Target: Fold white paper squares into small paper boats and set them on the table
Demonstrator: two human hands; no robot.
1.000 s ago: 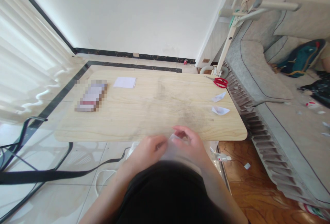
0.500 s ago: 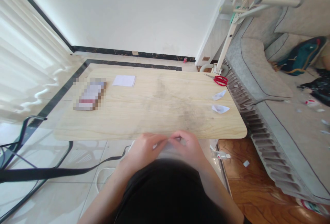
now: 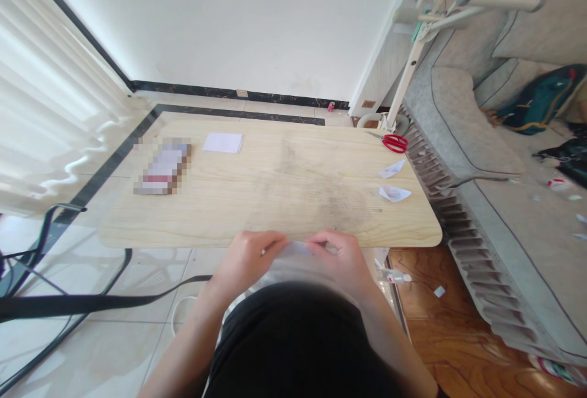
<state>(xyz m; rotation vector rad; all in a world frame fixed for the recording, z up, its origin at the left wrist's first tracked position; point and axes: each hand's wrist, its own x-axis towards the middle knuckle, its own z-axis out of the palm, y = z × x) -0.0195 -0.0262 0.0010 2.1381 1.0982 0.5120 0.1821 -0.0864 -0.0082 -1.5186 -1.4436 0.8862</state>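
Note:
At the table's near edge, my left hand (image 3: pixel 251 256) pinches one side of a small piece of white paper (image 3: pixel 298 247). My right hand (image 3: pixel 338 256) pinches the other side, thumb and fingers pressed together. The paper spans the short gap between them; its lower part is hard to tell from the pale clothing or floor behind. Two folded white paper shapes, a far one (image 3: pixel 393 169) and a near one (image 3: pixel 395 194), lie on the right of the wooden table (image 3: pixel 257 202). Behind them are red-handled scissors (image 3: pixel 394 143). A stack of white paper (image 3: pixel 222 143) lies at the back left.
A blurred-out oblong object (image 3: pixel 164 169) lies on the table's left. Right of the table stand a white metal frame (image 3: pixel 408 80) and a grey sofa (image 3: pixel 495 227) with a backpack (image 3: pixel 536 101). A black strap (image 3: pixel 114 305) runs along the left. A plastic bottle (image 3: pixel 398 276) lies below the table's right side.
My hands have drawn apart, the left one moving leftward, and more of the paper shows between the fingertips. The things on the table lie as before; the view has shifted slightly.

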